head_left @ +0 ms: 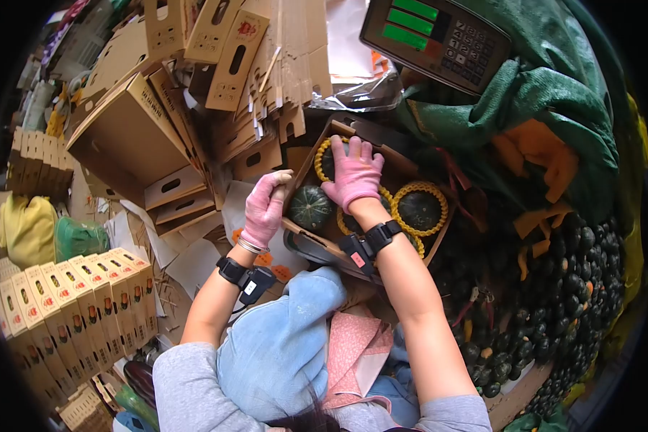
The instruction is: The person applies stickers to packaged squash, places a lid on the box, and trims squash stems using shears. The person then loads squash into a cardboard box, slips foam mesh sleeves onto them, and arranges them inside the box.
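Observation:
An open cardboard box (436, 253) sits in front of me with several dark green squashes in it. My right hand (355, 171), in a pink glove, lies over the upper part of the box with fingers spread, pressing on a squash that it mostly covers. A yellow braided ring (320, 160) shows around that squash. Another squash (419, 209) at the right sits inside a yellow ring (445, 209). A bare squash (310, 208) rests at the left. Beside the box's left wall, my left hand (265, 207), also pink-gloved, has its fingers curled closed; what they hold is hidden.
A scale display (435, 39) with lit green panels stands beyond the box. Folded cartons (237, 61) and an open carton (133, 137) lie at upper left. Packed boxes (72, 302) are stacked at left. A large heap of squashes (554, 309) fills the right.

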Motion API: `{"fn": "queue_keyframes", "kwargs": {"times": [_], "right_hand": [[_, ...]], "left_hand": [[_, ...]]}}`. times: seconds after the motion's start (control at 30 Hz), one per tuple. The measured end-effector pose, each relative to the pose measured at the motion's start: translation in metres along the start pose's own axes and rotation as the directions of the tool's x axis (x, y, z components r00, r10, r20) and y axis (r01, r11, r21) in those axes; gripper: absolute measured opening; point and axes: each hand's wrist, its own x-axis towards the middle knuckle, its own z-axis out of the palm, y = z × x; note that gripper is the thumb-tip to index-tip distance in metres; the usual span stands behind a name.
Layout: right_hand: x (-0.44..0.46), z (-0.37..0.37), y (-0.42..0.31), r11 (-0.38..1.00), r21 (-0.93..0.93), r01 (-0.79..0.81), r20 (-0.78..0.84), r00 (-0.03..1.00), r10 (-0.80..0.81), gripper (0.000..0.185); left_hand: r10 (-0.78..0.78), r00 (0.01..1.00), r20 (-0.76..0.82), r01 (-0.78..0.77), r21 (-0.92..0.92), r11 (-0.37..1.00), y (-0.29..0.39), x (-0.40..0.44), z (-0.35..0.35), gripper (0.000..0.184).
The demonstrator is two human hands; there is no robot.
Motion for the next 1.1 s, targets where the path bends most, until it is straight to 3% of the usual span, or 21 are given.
{"fn": "queue_keyframes", "kwargs": {"times": [0.1, 0.13, 0.23, 0.3, 0.37, 0.47, 0.57, 0.63, 0.7, 0.77, 0.8, 0.83, 0.9, 0.93, 1.03, 1.07, 1.1], "right_hand": [[-0.003, 0.004, 0.014, 0.993, 0.049, 0.105, 0.015, 0.994, -0.106, 0.09], [-0.004, 0.005, 0.015, 0.991, -0.005, 0.131, 0.0, 0.991, -0.131, 0.09], [-0.007, 0.0, 0.011, 0.956, -0.24, 0.171, -0.059, 0.98, -0.19, 0.088], [-0.009, -0.005, 0.013, 0.974, -0.161, 0.158, -0.095, 0.98, -0.174, 0.084], [-0.022, -0.01, 0.024, 0.99, -0.064, 0.125, -0.166, 0.977, -0.134, 0.08], [-0.06, -0.038, 0.034, 0.971, 0.177, 0.163, -0.376, 0.923, -0.087, 0.06], [-0.103, -0.054, 0.022, 0.867, 0.403, 0.293, -0.475, 0.877, -0.076, 0.032], [-0.125, -0.036, 0.007, 0.628, 0.714, 0.311, -0.313, 0.943, -0.111, 0.02], [-0.137, -0.03, -0.012, 0.439, 0.898, -0.034, 0.105, 0.985, -0.139, 0.017], [-0.137, -0.017, -0.027, 0.42, 0.908, 0.006, 0.086, 0.976, -0.202, 0.021], [-0.135, -0.013, -0.031, 0.383, 0.924, -0.026, 0.124, 0.964, -0.236, 0.021], [-0.135, -0.007, -0.035, 0.376, 0.926, -0.033, 0.128, 0.965, -0.229, 0.021], [-0.133, 0.003, -0.041, 0.365, 0.929, -0.053, 0.137, 0.969, -0.208, 0.02], [-0.134, 0.005, -0.042, 0.373, 0.925, -0.072, 0.168, 0.959, -0.23, 0.02], [-0.137, 0.002, -0.035, 0.395, 0.918, -0.037, 0.154, 0.951, -0.267, 0.02], [-0.137, -0.002, -0.029, 0.418, 0.905, -0.082, 0.205, 0.943, -0.26, 0.019], [-0.137, -0.003, -0.023, 0.412, 0.905, -0.103, 0.218, 0.945, -0.243, 0.019]], "left_hand": [[-0.005, 0.998, 0.062, -0.017, 0.347, 0.938, -0.011, -0.015, -0.025, 0.025], [0.065, 0.987, 0.146, -0.124, 0.439, 0.89, -0.028, -0.013, -0.028, 0.026], [-0.055, 0.967, 0.248, -0.097, 0.56, 0.822, -0.063, 0.004, -0.011, 0.045], [-0.288, 0.935, 0.207, 0.06, 0.707, 0.704, -0.104, 0.022, 0.009, 0.06], [-0.589, 0.784, 0.194, 0.25, 0.77, 0.587, -0.094, 0.052, 0.021, 0.063], [-0.383, 0.898, 0.218, 0.131, 0.698, 0.704, -0.112, 0.046, 0.015, 0.053], [-0.562, 0.797, 0.22, 0.267, 0.707, 0.655, -0.083, 0.044, -0.004, 0.041], [-0.418, 0.89, 0.183, 0.184, 0.693, 0.697, -0.072, 0.03, -0.019, 0.031], [-0.319, 0.936, 0.15, 0.157, 0.634, 0.757, -0.054, 0.008, -0.032, 0.026], [-0.267, 0.958, 0.103, 0.177, 0.521, 0.835, -0.033, -0.012, -0.045, 0.025], [-0.188, 0.974, 0.128, 0.102, 0.489, 0.866, -0.035, -0.02, -0.048, 0.023], [-0.225, 0.961, 0.16, 0.109, 0.531, 0.84, -0.034, -0.021, -0.05, 0.026], [-0.041, 0.975, 0.22, -0.096, 0.576, 0.812, -0.052, -0.01, -0.04, 0.037], [-0.065, 0.962, 0.266, -0.106, 0.58, 0.807, -0.057, 0.0, -0.033, 0.045], [-0.295, 0.885, 0.362, 0.045, 0.562, 0.826, -0.095, 0.024, -0.018, 0.042], [-0.409, 0.81, 0.42, 0.138, 0.542, 0.829, -0.098, 0.033, -0.014, 0.04], [-0.437, 0.821, 0.367, 0.177, 0.563, 0.807, -0.099, 0.035, -0.01, 0.039]]}}
